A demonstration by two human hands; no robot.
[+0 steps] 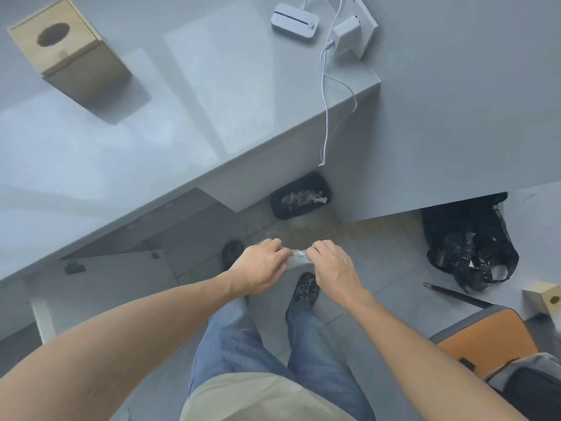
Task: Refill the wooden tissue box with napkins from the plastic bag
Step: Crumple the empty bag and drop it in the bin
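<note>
Fingers of the left hand (261, 265) and right hand (329, 265) pinch a clear plastic bag (296, 259) stretched between them. Pulling evenly apart should open it. Far beyond the fingertips, the wooden tissue box (68, 53) stands on the desk (182, 123).

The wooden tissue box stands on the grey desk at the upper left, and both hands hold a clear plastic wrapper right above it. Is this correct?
Not quite. The wooden tissue box does stand on the grey desk at the upper left, but the left hand and right hand hold the clear plastic wrapper far from it, out over the floor in front of the desk, above the person's feet. The head view shows this.
</note>
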